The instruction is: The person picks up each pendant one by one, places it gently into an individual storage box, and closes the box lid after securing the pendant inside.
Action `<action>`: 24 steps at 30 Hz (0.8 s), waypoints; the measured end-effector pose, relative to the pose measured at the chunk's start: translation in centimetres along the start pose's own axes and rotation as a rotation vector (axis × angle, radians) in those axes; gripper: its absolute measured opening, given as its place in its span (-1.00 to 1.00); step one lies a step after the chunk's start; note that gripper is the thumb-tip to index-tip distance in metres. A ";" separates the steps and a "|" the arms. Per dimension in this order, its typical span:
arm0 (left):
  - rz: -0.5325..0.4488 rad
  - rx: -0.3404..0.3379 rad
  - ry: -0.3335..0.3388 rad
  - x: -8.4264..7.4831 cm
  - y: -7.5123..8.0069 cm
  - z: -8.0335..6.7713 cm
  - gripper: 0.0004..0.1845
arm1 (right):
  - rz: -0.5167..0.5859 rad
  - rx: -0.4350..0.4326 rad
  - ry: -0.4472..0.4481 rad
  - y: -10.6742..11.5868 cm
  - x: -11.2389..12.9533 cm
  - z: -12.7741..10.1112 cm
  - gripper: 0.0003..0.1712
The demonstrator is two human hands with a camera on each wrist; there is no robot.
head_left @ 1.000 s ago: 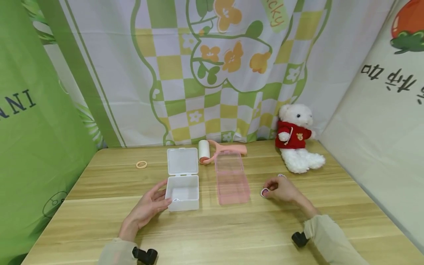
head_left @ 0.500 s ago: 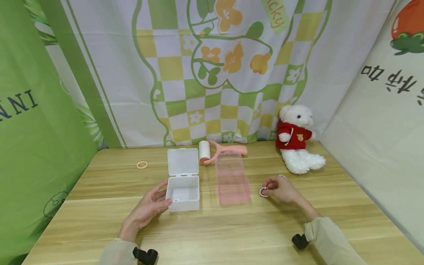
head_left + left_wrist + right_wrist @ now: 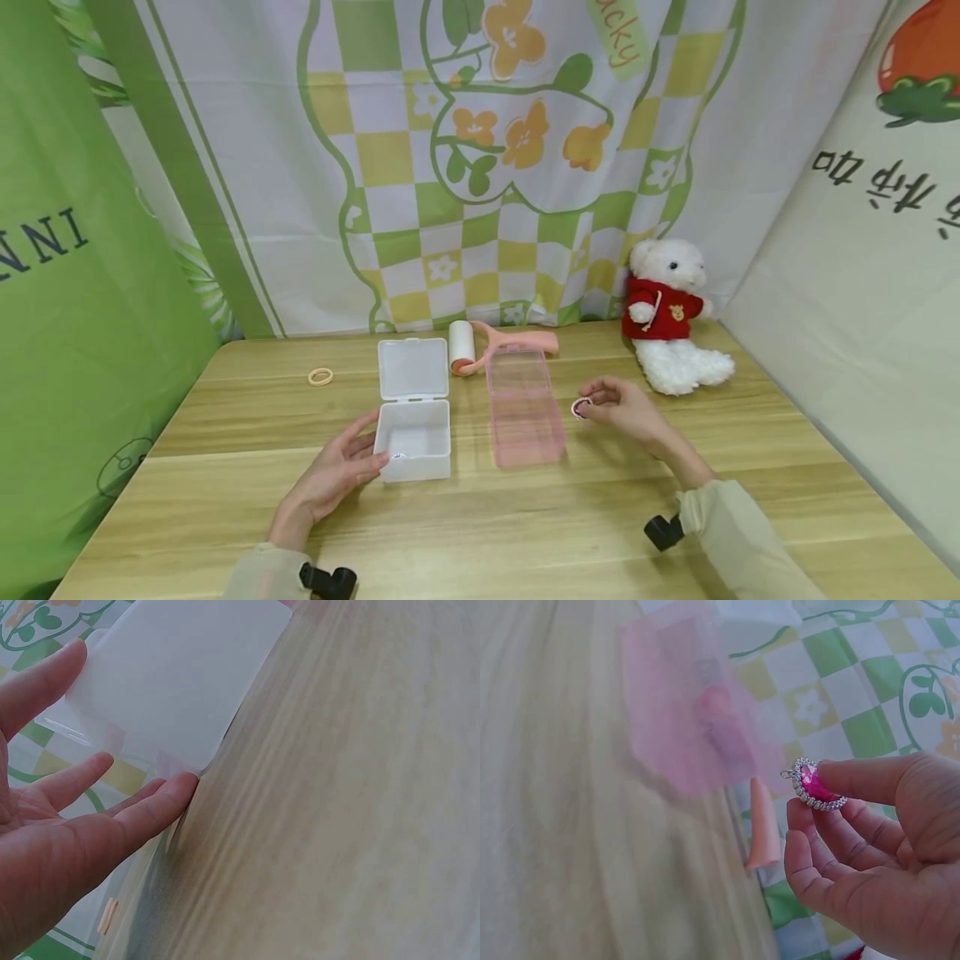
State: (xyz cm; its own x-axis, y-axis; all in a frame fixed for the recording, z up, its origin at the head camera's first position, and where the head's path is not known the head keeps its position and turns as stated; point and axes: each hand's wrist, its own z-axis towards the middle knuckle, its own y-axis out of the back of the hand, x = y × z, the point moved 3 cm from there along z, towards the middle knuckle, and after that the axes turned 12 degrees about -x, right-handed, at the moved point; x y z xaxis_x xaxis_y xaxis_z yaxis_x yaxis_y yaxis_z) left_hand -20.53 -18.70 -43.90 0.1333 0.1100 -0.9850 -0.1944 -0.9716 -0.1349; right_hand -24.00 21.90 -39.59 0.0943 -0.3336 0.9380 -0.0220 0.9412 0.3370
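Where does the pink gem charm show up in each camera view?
Head: the pink gem charm sits right of centre, pinched by the right hand, beside the pink box.
Left wrist: not in it.
Right wrist: right of centre, at the fingertips.
Shared landmark: the pink box, in head and right wrist views.

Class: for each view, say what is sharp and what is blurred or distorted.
Head view: evenly lit, sharp, wide-angle bending at the edges. Left wrist view: left hand fairly sharp, white box and table blurred. Right wrist view: pink gem in the right hand sharp, pink box hazy.
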 end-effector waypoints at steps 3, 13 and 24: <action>0.003 -0.003 0.000 0.0 0.0 0.0 -0.18 | 0.028 0.006 0.004 -0.3 0.9 0.2 -0.59; 0.011 -0.019 0.005 0.1 0.0 0.0 -0.18 | 0.023 0.022 0.033 -1.7 3.0 1.0 -0.61; 0.023 -0.053 0.028 0.1 -0.1 -0.1 -0.19 | 0.066 0.058 0.051 -5.1 4.6 1.8 -0.66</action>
State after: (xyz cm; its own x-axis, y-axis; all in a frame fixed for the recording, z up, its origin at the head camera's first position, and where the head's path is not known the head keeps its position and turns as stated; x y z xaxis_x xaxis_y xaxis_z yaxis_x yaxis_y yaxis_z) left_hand -20.37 -18.64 -44.00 0.1569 0.0820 -0.9842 -0.1458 -0.9837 -0.1052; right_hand -25.24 15.48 -36.84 0.1410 -0.2668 0.9534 -0.0872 0.9559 0.2804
